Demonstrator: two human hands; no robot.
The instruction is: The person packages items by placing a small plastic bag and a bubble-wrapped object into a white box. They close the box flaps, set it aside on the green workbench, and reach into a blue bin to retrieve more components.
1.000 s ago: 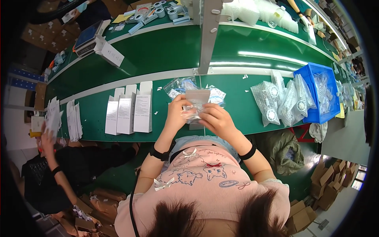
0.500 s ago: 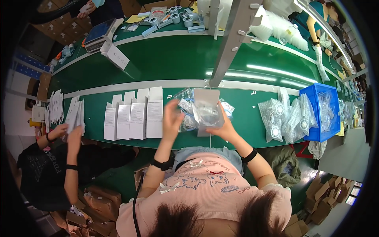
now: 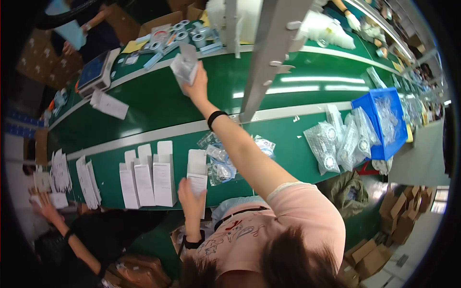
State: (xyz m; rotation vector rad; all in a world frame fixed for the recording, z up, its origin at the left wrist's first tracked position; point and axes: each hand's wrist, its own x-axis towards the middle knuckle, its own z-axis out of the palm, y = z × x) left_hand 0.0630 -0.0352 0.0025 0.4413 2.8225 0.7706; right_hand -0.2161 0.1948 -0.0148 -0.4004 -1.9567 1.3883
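Observation:
My right hand (image 3: 198, 82) is stretched far over the green conveyor belt (image 3: 144, 101), closed round a white open-topped carton (image 3: 185, 65) with clear plastic showing in its mouth. Near the bench's front edge, my left hand (image 3: 193, 199) grips another white carton (image 3: 197, 165), upright with its flap raised. To the left of it stand three similar white cartons (image 3: 163, 185) in a row, flaps up. Clear bags with small white and blue parts (image 3: 221, 163) lie beside the left hand's carton, partly hidden by my right forearm.
Bubble-wrapped items (image 3: 321, 146) lie at right by a blue bin (image 3: 384, 125). A metal post (image 3: 261, 57) rises near my right arm. One carton (image 3: 109, 104) lies on the belt. Flat carton stacks (image 3: 88, 182) stand left, near a co-worker's hand (image 3: 47, 211). Tape rolls (image 3: 181, 36) sit beyond.
My right hand has carried the carton from in front of me forward and left, over the belt. My left hand has taken hold of the row's rightmost carton, now apart from the others.

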